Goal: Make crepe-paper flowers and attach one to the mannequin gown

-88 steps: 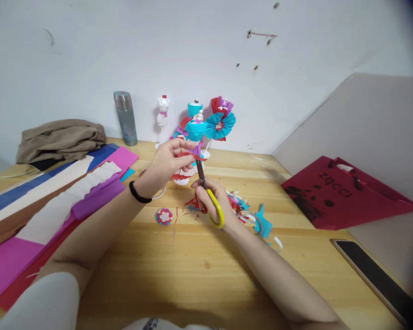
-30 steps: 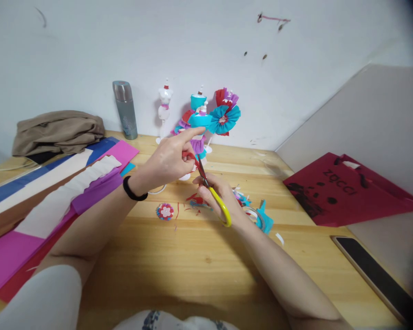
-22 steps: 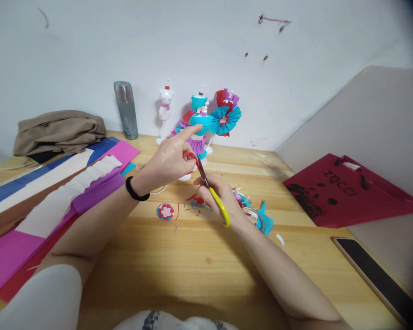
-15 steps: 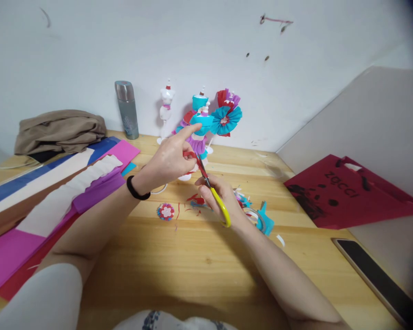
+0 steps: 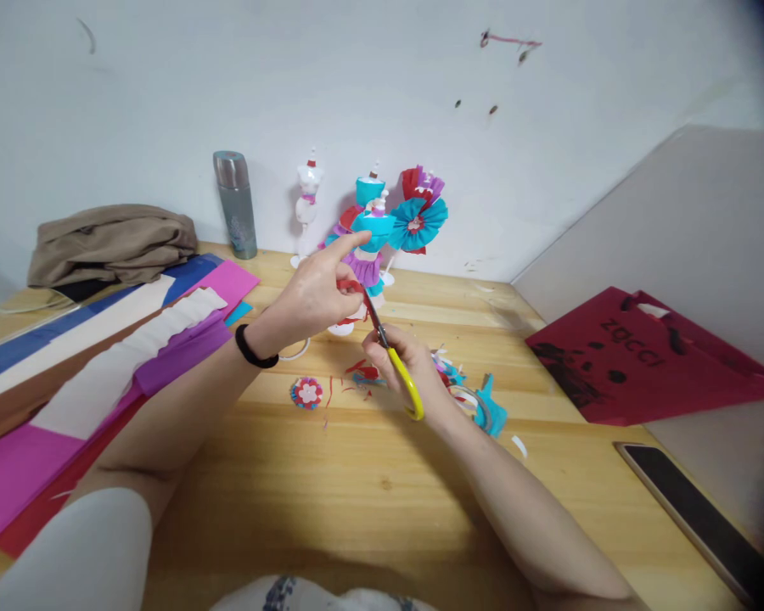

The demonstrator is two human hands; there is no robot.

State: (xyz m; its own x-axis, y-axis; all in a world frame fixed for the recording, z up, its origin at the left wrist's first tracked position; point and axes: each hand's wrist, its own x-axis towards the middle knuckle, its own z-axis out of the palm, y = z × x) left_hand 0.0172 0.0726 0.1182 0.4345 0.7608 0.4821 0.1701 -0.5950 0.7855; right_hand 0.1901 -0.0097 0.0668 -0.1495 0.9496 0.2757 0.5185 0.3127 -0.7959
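Observation:
My left hand [image 5: 322, 284] pinches a small strip of red paper [image 5: 349, 287], its index finger stretched out. My right hand [image 5: 404, 361] grips yellow-handled scissors [image 5: 400, 373] whose blades point up and away, their tips at the red paper. Just behind my left fingers stands a small dress form in blue and purple paper [image 5: 369, 246]. A round paper flower [image 5: 306, 392], pink, blue and red with a white centre, lies on the wooden table [image 5: 331, 501]. Red paper scraps [image 5: 364, 372] lie beside it.
More small dress forms stand at the wall: a white one [image 5: 309, 191] and one with a big blue rosette [image 5: 417, 223]. Coloured paper sheets [image 5: 120, 365], a brown cloth [image 5: 111, 242] and a flask [image 5: 235, 204] are left. A tape roll [image 5: 474, 406], red bag [image 5: 643, 356] and phone [image 5: 688, 509] are right.
The scissor blades have closed together at the red paper. Both hands stay in nearly the same place, and the left keeps its pinch on the strip.

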